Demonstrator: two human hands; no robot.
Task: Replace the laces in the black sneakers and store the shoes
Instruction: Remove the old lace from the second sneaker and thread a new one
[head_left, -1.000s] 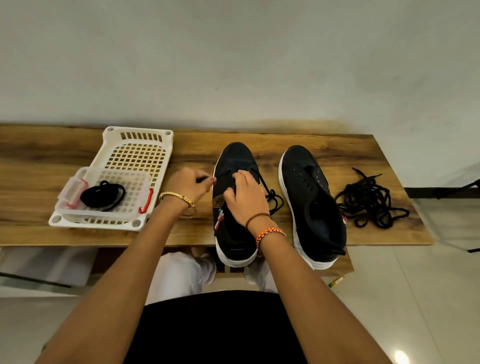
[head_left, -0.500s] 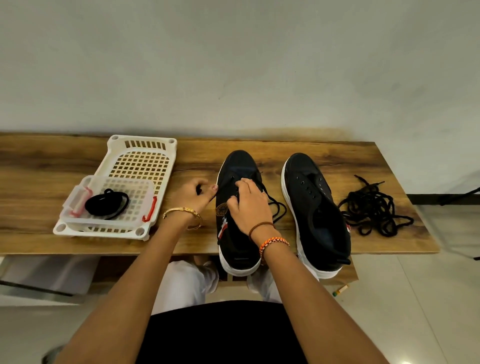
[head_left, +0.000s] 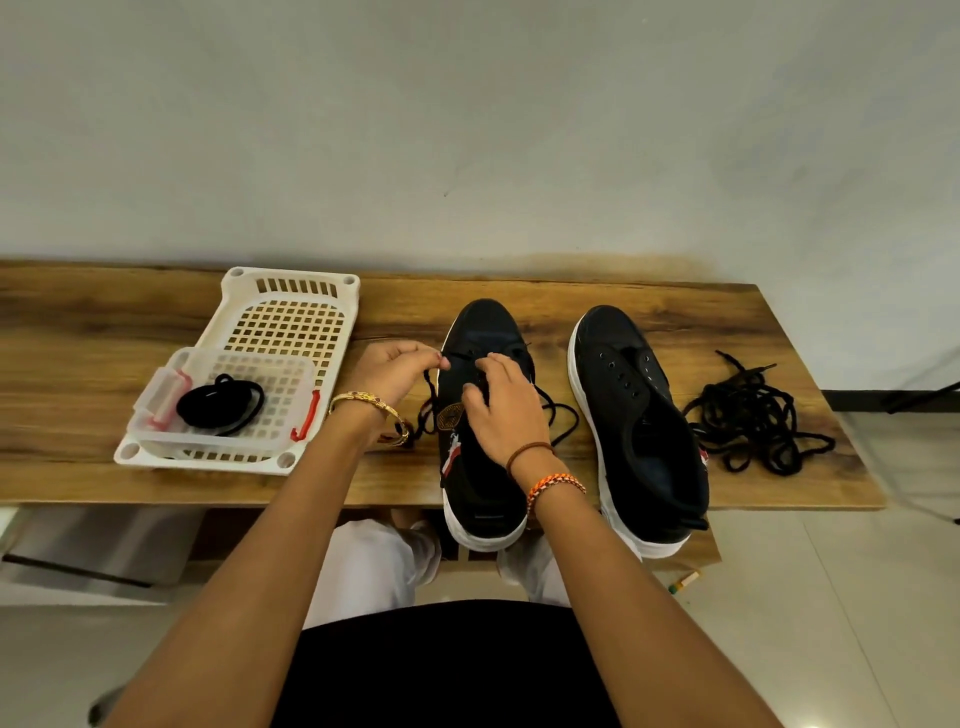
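Note:
Two black sneakers with white soles stand side by side on the wooden table (head_left: 649, 291), toes toward the wall. My left hand (head_left: 392, 371) pinches one end of a black lace (head_left: 428, 395) beside the left sneaker (head_left: 480, 467). My right hand (head_left: 501, 402) lies over that shoe's eyelets, fingers curled on the lace there. The lace's other part (head_left: 563, 421) loops between the shoes. The right sneaker (head_left: 639, 415) has no lace; its eyelets are bare.
A tangled pile of black laces (head_left: 753, 426) lies right of the shoes. A white perforated tray (head_left: 291, 291) at the left holds a clear box (head_left: 161, 400) with a coiled black lace (head_left: 221, 405). A small stick (head_left: 683, 582) lies on the floor.
My left hand has drawn the lace end out to the left of the shoe, so a longer stretch hangs below it. My right hand stays over the eyelets.

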